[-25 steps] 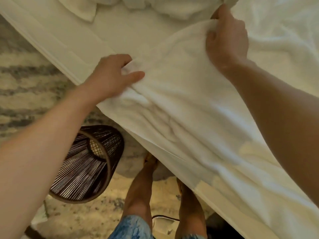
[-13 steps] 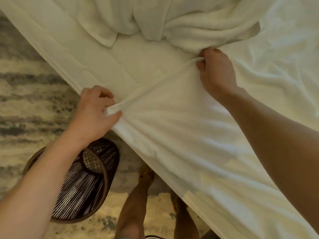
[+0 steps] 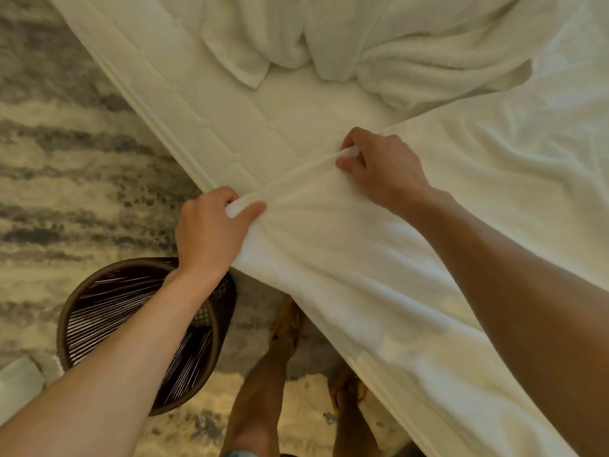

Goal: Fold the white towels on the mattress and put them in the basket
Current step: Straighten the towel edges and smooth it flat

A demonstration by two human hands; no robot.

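Observation:
A large white towel [image 3: 379, 268] lies spread over the near corner of the mattress [image 3: 230, 127] and hangs a little past its edge. My left hand [image 3: 211, 232] grips the towel's edge at the mattress border. My right hand [image 3: 379, 166] grips the same edge farther in, so the hem runs taut between both hands. A heap of crumpled white towels [image 3: 379, 44] lies at the far side of the mattress. The dark wicker basket [image 3: 75, 311] stands on the floor under my left forearm, and I cannot see anything inside it.
A mottled grey and beige rug [image 3: 66, 159] covers the floor left of the mattress. My two bare legs and sandalled feet [image 3: 286, 324] stand by the mattress edge. A pale flat object [image 3: 16, 377] lies at the lower left.
Both hands have drawn the towel's edge toward me, away from the heap. They now hold it closer together near the mattress edge. The view has tilted, showing more of the heap and basket.

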